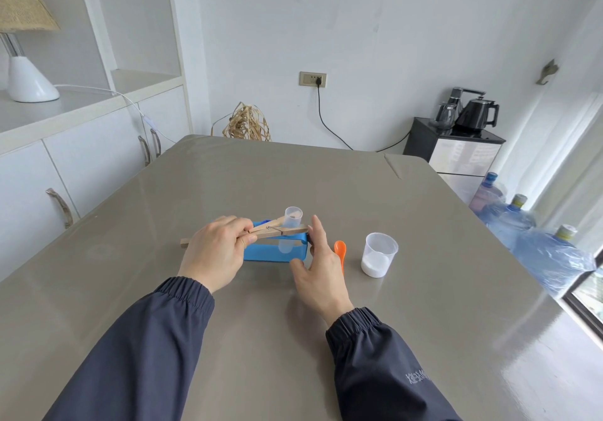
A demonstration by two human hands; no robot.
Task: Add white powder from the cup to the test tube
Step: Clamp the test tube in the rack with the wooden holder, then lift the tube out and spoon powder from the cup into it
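Over the blue stand (274,252), my left hand (213,251) pinches the wooden clamp (261,232) gripping the test tube (291,224); my right hand (318,264) is open, empty. Right of the stand, spoon (340,251) and cup (379,254) lie untouched on the bench (293,179), the powder (375,265) unscooped, so I judge everything remains.

View: one head-worn wide-angle camera, the only view.
Facing: forward and down across the table (326,192), toward the far wall.
Nearness: close; both sleeves enter from the bottom edge, hands mid-frame.
Edges: cabinets upper left, window right.

Both arms in dark navy sleeves (156,339) w/ elastic gathered cuffs; small pale lettering on right.
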